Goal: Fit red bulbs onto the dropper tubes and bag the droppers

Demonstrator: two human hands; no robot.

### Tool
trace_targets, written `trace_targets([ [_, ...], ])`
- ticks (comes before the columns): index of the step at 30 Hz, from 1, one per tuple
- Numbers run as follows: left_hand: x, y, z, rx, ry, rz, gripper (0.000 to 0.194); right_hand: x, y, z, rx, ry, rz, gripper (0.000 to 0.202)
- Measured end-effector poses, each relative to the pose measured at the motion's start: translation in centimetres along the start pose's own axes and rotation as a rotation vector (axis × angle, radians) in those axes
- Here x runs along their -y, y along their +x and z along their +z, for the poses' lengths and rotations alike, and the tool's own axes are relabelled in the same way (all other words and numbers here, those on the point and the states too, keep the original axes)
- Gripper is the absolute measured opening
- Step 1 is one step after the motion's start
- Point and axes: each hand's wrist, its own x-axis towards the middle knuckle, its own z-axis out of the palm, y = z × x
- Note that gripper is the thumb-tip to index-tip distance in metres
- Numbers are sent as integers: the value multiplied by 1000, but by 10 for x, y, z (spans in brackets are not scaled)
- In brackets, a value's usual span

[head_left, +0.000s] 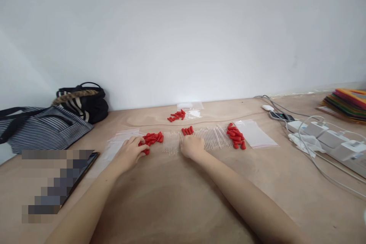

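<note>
My left hand (130, 153) rests at a pile of small red tapered pieces, like rubber bulbs (154, 137). Its fingers are curled, with one red rubber bulb (146, 152) between thumb and forefinger. My right hand (192, 146) is closed, knuckles up, over a row of thin whitish sticks or tubes (171, 143); what its fingertips hold is hidden. Just beyond it, several red bulbs (187, 130) lie side by side at the sticks' far ends. More sticks (215, 138) continue to the right, beside another red pile (235, 136).
Clear plastic bags lie at the left (110, 148) and right (256, 134). Farther back sit a small red pile (177, 115) and another bag (190, 106). A striped bag (48, 126), black bag (95, 103), phone (81, 171), power strip with chargers (334, 139) and coloured stack (347, 103) surround them.
</note>
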Motion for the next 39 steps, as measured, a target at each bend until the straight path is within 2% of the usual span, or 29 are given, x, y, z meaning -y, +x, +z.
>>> trace_targets([
  [3, -1, 3, 1, -16, -28, 33, 12, 3, 1, -1, 4, 14, 3, 21],
  [7, -15, 7, -1, -141, -247, 50, 13, -4, -5, -11, -32, 47, -28, 21],
  [9, -31, 9, -2, -193, -427, -8, 11, -16, -9, -16, -69, 71, -63, 23],
  [12, -66, 12, 2, -195, -716, -152, 8, -43, -19, -20, -125, 126, -195, 19],
  [14, -89, 14, 6, -189, -903, -182, 14, -64, -28, -17, -219, 135, -360, 14],
  [17, -113, 15, 12, -144, -1054, -156, 16, -91, -45, -9, -315, -40, -526, 9],
  [21, -117, 15, 13, -46, -927, -94, 7, -109, -60, -2, -351, -231, -619, 12],
  [26, -113, 13, 9, -41, -795, -44, 10, -112, -60, -4, -331, -269, -617, 14],
  [33, -113, 14, 5, -8, -752, -51, 12, -105, -60, -9, -218, -96, -594, 11],
  [39, -116, 18, 8, -22, -755, -70, 12, -88, -52, 2, -155, 112, -579, 11],
])
